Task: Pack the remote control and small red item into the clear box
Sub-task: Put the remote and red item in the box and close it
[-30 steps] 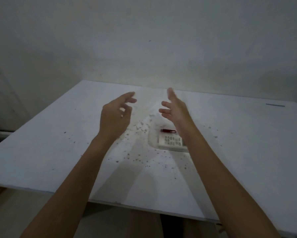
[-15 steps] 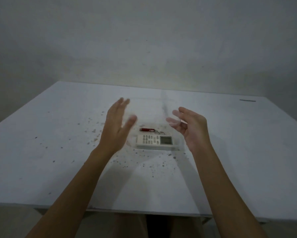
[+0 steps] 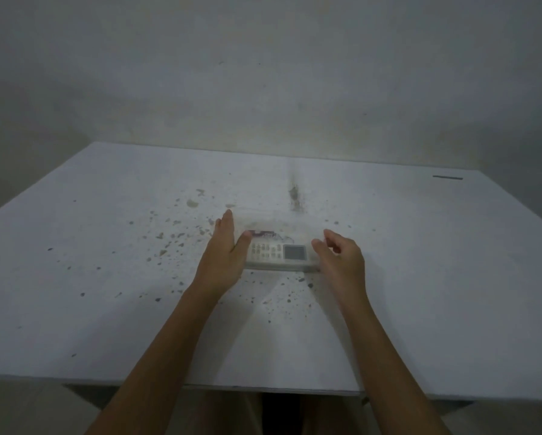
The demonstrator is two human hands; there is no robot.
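Observation:
A clear box [image 3: 282, 222], faint and hazy, stands mid-table. Inside it lies a white remote control [image 3: 279, 252], screen to the right. Just behind the remote lies the small red item [image 3: 263, 232] with a short chain. My left hand [image 3: 222, 255] is flat against the box's left end, fingers straight, thumb over the remote's corner. My right hand [image 3: 341, 262] is curled against the box's right end. The box sits between both hands.
The white table [image 3: 106, 277] is dotted with dark specks and stains around the box. A short dark mark [image 3: 447, 177] lies at the far right. A plain wall stands behind, and the near table edge is close to my body.
Both hands have come down from above the table and closed in on the two ends of the box. The camera view has tilted down and nearer.

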